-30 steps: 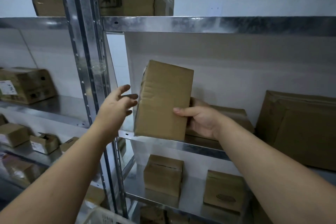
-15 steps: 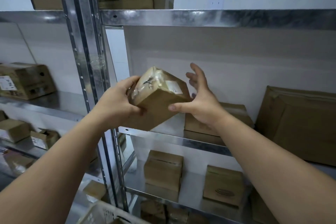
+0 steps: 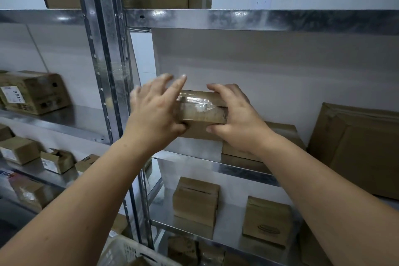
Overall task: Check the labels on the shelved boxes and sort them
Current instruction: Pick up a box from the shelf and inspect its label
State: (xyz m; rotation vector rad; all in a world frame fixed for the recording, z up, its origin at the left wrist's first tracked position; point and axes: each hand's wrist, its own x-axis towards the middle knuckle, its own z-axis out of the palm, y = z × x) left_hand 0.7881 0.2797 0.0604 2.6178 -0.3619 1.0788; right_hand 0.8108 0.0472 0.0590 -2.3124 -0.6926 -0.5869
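Stockroom (metal racking (image 3: 108, 54), cardboard boxes (image 3: 34, 93))

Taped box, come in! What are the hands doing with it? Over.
Right hand grips taped box at right end. Left hand open, fingers spread, blurred, at its left end. Flat box sits close on the right.

I locate the brown tape-wrapped cardboard box (image 3: 203, 112) between my left hand (image 3: 155, 114) and right hand (image 3: 235, 121), above the galvanised steel middle shelf (image 3: 237, 171) and right of the perforated steel upright (image 3: 108, 71). Behind my right hand, a flat brown cardboard carton (image 3: 280, 134) lies on that shelf, with a large brown cardboard box (image 3: 356, 151) further right. On the shelf below, a small slotted cardboard box (image 3: 195, 203) stands left of a small stamped cardboard box (image 3: 266, 220). Left of the upright, a labelled brown cardboard box (image 3: 32, 93) rests in the adjacent bay.
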